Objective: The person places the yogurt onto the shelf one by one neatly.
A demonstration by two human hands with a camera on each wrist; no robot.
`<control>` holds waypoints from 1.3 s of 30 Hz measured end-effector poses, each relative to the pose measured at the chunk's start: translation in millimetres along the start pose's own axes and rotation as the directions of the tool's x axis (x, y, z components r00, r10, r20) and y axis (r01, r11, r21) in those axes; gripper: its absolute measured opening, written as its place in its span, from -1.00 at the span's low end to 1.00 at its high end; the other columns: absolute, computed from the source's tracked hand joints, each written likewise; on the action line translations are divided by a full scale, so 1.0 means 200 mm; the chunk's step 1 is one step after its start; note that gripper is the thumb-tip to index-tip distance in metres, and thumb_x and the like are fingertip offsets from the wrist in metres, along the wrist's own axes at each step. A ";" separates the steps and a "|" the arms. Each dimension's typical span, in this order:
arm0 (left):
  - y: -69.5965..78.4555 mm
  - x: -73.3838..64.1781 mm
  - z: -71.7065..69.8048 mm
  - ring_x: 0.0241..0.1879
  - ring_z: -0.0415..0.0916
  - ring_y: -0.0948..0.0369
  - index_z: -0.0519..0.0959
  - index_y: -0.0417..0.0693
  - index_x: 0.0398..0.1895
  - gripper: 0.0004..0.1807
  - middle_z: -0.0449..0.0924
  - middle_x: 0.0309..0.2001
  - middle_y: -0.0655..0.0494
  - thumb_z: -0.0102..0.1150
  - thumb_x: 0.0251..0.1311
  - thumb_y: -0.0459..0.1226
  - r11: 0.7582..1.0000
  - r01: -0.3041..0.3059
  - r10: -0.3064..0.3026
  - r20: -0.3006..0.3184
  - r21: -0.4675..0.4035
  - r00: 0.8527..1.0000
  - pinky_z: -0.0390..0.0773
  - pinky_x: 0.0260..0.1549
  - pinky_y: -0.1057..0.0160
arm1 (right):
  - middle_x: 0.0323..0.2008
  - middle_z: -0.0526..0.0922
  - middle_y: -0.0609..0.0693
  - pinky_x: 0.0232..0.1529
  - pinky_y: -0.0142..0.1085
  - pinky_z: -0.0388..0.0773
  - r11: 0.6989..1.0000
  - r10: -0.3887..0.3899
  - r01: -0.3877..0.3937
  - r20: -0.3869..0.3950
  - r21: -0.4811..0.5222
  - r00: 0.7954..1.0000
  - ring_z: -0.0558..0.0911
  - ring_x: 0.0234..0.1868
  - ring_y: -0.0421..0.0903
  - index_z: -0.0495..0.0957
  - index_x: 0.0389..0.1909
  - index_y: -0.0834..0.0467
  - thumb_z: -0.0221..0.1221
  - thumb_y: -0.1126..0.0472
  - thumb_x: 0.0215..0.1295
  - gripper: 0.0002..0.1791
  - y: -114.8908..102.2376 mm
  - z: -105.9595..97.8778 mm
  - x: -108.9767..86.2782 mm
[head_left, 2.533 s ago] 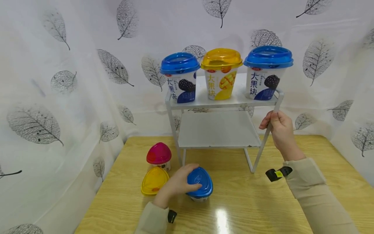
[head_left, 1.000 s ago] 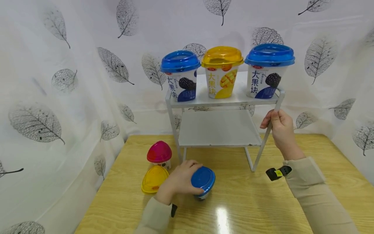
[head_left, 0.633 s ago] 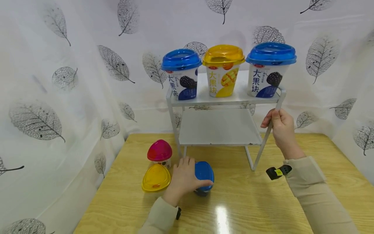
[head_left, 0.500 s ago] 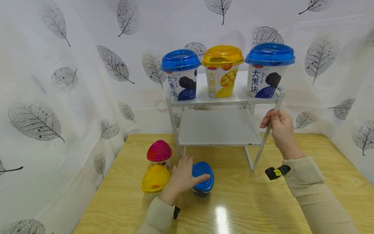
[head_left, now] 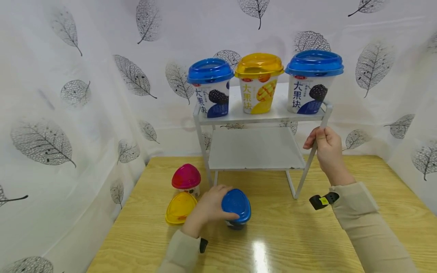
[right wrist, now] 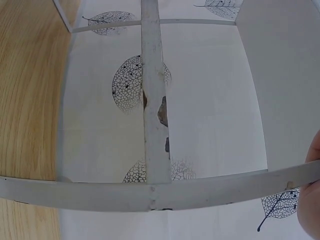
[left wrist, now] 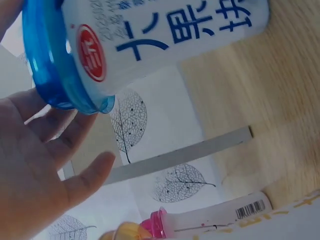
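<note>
On the table a blue-lidded yogurt cup (head_left: 237, 206) stands with my left hand (head_left: 209, 204) at its left side. Thumb and fingers hold the lid's edge. In the left wrist view, the blue lid (left wrist: 52, 55) hides some fingertips, and one finger sticks out clear of the cup. My right hand (head_left: 327, 149) grips the right front leg of a white two-tier rack (head_left: 259, 148). The right wrist view has just part of this hand (right wrist: 310, 200) at its edge. On the top shelf stand a blue-lidded cup (head_left: 209, 87), a yellow-lidded cup (head_left: 259, 83) and another blue-lidded cup (head_left: 312, 81).
Left of my left hand stand a pink-lidded cup (head_left: 186, 178) and a yellow-lidded cup (head_left: 181, 208) on the wooden table (head_left: 286, 242). The rack's lower shelf (head_left: 256, 149) is bare. A leaf-patterned curtain (head_left: 102, 113) hangs behind and at the left.
The held cup has tilted and turned, shifting slightly right and away. My left hand spread its fingers half a second ago; its thumb is now back at the lid's edge. The right hand keeps its place.
</note>
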State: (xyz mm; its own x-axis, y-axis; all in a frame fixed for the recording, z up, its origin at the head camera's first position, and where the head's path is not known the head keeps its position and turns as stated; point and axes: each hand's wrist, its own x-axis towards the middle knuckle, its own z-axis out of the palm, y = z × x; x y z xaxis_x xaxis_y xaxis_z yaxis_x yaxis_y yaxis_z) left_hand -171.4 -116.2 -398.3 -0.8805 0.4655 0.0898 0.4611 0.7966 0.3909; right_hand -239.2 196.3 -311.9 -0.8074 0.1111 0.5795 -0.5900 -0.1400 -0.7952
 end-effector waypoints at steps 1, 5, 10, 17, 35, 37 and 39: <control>0.00 0.00 0.01 0.01 0.33 0.10 0.34 -0.04 0.16 -0.12 0.35 0.07 0.03 0.22 -0.24 0.25 0.999 0.002 -0.002 -0.013 0.037 1.000 0.39 -0.11 0.02 | -0.66 0.48 -0.04 -0.54 -0.48 0.49 1.000 -0.003 0.003 -0.003 -0.004 1.000 0.52 -0.66 -0.24 0.37 -0.54 0.23 -0.16 0.15 0.31 -0.69 0.00 0.00 0.00; 0.04 0.00 0.03 -0.12 0.37 0.13 0.41 -0.07 0.09 -0.09 0.38 -0.05 0.06 0.15 -0.29 0.34 0.990 0.026 -0.016 -0.068 0.139 0.998 0.42 -0.17 0.08 | -0.67 0.48 -0.04 -0.55 -0.49 0.49 1.000 -0.014 0.014 -0.012 -0.019 1.000 0.52 -0.66 -0.25 0.37 -0.54 0.23 -0.16 0.15 0.31 -0.69 0.00 -0.01 0.00; 0.10 0.00 0.07 -0.13 0.32 0.10 0.44 -0.11 0.03 -0.08 0.36 -0.09 0.01 0.09 -0.30 0.38 0.976 0.138 -0.116 -0.134 0.166 0.984 0.42 -0.18 0.07 | -0.67 0.48 -0.03 -0.55 -0.48 0.49 0.999 -0.020 0.020 -0.014 -0.028 1.000 0.52 -0.66 -0.23 0.37 -0.55 0.24 -0.16 0.13 0.30 -0.67 0.01 -0.02 -0.01; 0.14 0.00 0.13 -0.09 0.28 0.06 0.39 -0.15 0.04 0.03 0.31 -0.06 -0.04 -0.03 -0.36 0.47 0.962 0.233 -0.200 -0.208 0.144 0.957 0.42 -0.17 0.05 | -0.67 0.48 -0.04 -0.55 -0.49 0.49 1.000 -0.022 0.022 -0.006 -0.010 1.000 0.52 -0.67 -0.24 0.37 -0.55 0.24 -0.16 0.13 0.29 -0.68 0.01 -0.02 -0.01; -0.03 -0.09 0.19 0.17 0.16 -0.05 0.03 -0.16 0.29 0.14 0.17 0.21 -0.13 0.31 -0.33 0.20 0.913 0.155 -0.206 -0.096 -0.378 0.974 0.25 0.03 -0.06 | -0.67 0.47 -0.03 -0.54 -0.48 0.48 0.999 -0.017 0.016 -0.011 -0.038 1.000 0.52 -0.66 -0.23 0.37 -0.54 0.25 -0.17 0.14 0.31 -0.67 0.02 -0.01 0.00; -0.06 -0.09 0.21 0.16 0.16 -0.06 0.01 -0.19 0.29 0.13 0.16 0.22 -0.16 0.33 -0.31 0.15 0.900 0.150 -0.192 -0.063 -0.410 0.979 0.26 0.03 -0.06 | -0.67 0.47 -0.03 -0.54 -0.49 0.48 0.999 -0.019 0.018 -0.010 -0.041 1.000 0.52 -0.66 -0.23 0.37 -0.55 0.25 -0.17 0.13 0.31 -0.67 0.02 -0.01 0.00; -0.09 -0.09 0.22 0.16 0.17 -0.08 0.01 -0.22 0.28 0.12 0.16 0.21 -0.20 0.36 -0.29 0.11 0.885 0.156 -0.184 -0.023 -0.439 0.983 0.26 0.02 -0.07 | -0.67 0.47 -0.03 -0.54 -0.49 0.48 0.999 -0.021 0.020 -0.010 -0.040 1.000 0.52 -0.66 -0.24 0.37 -0.55 0.25 -0.17 0.13 0.31 -0.67 0.02 0.00 0.00</control>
State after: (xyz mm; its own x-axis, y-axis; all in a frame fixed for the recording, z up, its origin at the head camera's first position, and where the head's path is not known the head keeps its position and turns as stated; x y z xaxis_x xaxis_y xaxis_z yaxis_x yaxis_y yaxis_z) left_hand -158.3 -121.6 -446.7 -0.9527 0.3018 0.0374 0.2225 0.6080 0.7621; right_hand -241.4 196.6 -314.8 -0.7949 0.1239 0.5939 -0.6054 -0.0982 -0.7898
